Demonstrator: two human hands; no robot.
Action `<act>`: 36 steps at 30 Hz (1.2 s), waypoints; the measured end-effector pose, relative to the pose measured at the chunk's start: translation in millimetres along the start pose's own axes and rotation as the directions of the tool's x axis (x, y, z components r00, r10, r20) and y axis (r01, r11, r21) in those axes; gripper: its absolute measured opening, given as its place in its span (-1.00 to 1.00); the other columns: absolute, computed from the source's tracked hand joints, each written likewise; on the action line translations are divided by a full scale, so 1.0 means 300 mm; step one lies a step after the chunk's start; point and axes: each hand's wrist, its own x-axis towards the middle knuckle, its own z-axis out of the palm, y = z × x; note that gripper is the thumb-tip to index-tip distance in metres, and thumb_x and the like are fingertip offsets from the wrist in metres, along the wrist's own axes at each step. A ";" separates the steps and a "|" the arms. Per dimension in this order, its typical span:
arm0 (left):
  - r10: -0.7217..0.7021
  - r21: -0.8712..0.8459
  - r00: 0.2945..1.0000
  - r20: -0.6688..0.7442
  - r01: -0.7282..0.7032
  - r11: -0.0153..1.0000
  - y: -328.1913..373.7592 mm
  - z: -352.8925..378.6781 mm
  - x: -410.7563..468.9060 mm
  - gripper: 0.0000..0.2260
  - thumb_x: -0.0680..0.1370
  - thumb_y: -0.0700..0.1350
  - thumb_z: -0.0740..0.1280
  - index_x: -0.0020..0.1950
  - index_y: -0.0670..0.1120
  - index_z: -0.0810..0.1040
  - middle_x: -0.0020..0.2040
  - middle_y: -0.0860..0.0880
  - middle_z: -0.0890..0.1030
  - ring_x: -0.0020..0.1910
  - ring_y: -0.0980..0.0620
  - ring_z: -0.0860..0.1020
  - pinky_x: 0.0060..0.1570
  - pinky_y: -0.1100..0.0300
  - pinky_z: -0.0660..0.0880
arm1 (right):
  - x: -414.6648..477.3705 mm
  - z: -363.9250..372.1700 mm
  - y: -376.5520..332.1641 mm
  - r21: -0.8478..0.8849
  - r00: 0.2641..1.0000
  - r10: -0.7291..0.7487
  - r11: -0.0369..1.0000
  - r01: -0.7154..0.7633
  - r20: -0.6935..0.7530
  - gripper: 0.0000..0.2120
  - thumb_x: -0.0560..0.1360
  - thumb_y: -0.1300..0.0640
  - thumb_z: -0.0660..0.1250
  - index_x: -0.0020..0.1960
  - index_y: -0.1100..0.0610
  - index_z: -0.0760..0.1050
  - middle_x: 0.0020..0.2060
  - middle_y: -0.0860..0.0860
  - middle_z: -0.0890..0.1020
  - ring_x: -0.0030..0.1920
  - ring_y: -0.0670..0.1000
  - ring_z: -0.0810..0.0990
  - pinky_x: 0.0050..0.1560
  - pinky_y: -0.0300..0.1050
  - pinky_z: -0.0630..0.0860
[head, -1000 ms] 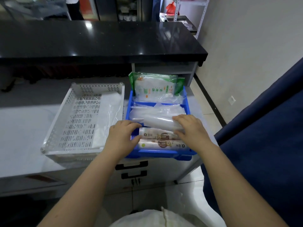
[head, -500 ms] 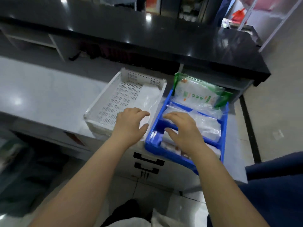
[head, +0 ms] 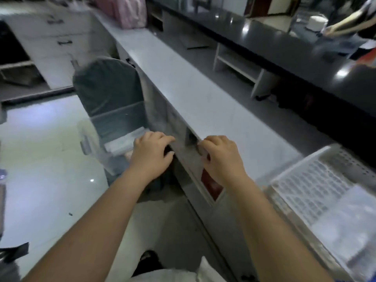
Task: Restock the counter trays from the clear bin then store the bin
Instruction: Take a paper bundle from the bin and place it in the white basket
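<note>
The clear bin [head: 91,142] sits on the seat of a grey chair [head: 107,88] beside the counter, with pale packets [head: 122,141] inside it. My left hand [head: 151,154] hovers just right of the bin with fingers loosely curled, holding nothing. My right hand [head: 220,157] hangs over the front edge of the white counter [head: 203,94], also loosely curled and empty. The white perforated tray [head: 317,184] stands on the counter at the far right, with a clear plastic bag lying in it. The blue tray is out of view. The picture is motion-blurred.
A black raised counter [head: 305,49] runs along the back right, above open white shelves [head: 238,64]. Pink bags [head: 126,11] stand at the counter's far end. White drawer units [head: 57,41] line the back left. Pale glossy floor [head: 44,169] lies to the left.
My view has swung left from the trays toward the chair and clear bin. Both hands have left the blue tray and now hover empty at the counter's front edge.
</note>
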 end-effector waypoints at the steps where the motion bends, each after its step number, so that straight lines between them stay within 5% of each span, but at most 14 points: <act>1: -0.043 0.014 0.999 -0.006 0.043 0.999 -0.109 -0.019 0.016 -0.68 0.46 0.01 0.38 0.21 0.05 0.56 0.15 -0.01 0.60 0.15 -0.11 0.46 0.10 -0.03 0.38 | 0.090 0.055 -0.058 -0.005 0.999 -0.034 0.999 0.034 0.016 -0.71 0.40 0.14 0.31 0.12 0.12 0.55 0.08 0.07 0.61 0.05 0.21 0.51 0.02 0.10 0.45; 9: -0.348 0.111 0.921 0.172 0.333 0.936 -0.777 -0.027 0.063 -0.65 0.49 0.07 0.32 0.27 0.12 0.48 0.22 0.01 0.54 0.19 -0.09 0.42 0.12 0.00 0.33 | 0.572 0.511 -0.397 0.096 0.948 -0.190 0.981 0.170 0.257 -0.60 0.46 0.03 0.35 0.28 0.01 0.44 0.22 -0.01 0.53 0.22 0.12 0.42 0.18 0.03 0.34; 18: -0.506 0.122 0.813 0.287 0.493 0.862 -1.109 0.211 0.338 -0.63 0.49 0.03 0.30 0.29 0.06 0.49 0.23 -0.03 0.54 0.20 -0.11 0.43 0.12 0.01 0.35 | 1.009 0.869 -0.382 0.231 0.908 -0.184 0.968 0.100 0.378 -0.62 0.39 0.14 0.40 0.20 0.07 0.50 0.14 0.03 0.56 0.16 0.15 0.45 0.09 0.05 0.40; 23: -0.606 0.119 0.676 0.420 0.621 0.775 -1.249 0.435 0.499 -0.60 0.49 0.01 0.31 0.34 0.06 0.45 0.25 -0.07 0.53 0.22 -0.14 0.43 0.13 0.01 0.37 | 1.281 1.148 -0.356 0.310 0.833 -0.173 0.951 0.002 0.525 -0.57 0.44 0.18 0.35 0.30 0.08 0.46 0.25 0.05 0.51 0.25 0.15 0.40 0.20 0.03 0.35; 30: -0.617 0.099 0.549 0.563 0.697 0.710 -1.418 0.737 0.677 -0.53 0.46 -0.04 0.32 0.38 0.05 0.40 0.24 -0.10 0.52 0.20 -0.17 0.44 0.08 -0.05 0.40 | 1.500 1.514 -0.247 0.273 0.668 -0.169 0.961 -0.053 0.724 -0.56 0.43 0.23 0.33 0.30 0.08 0.44 0.26 0.07 0.50 0.25 0.16 0.38 0.20 0.04 0.33; 36: -0.590 0.131 0.477 0.652 0.696 0.706 -1.606 1.097 0.811 -0.42 0.46 -0.08 0.33 0.47 0.02 0.26 0.37 -0.09 0.41 0.31 -0.15 0.36 0.19 -0.10 0.34 | 1.577 1.814 -0.169 0.256 0.629 -0.130 0.960 -0.113 0.766 -0.55 0.42 0.29 0.34 0.30 0.11 0.44 0.25 0.12 0.49 0.25 0.17 0.36 0.21 0.06 0.34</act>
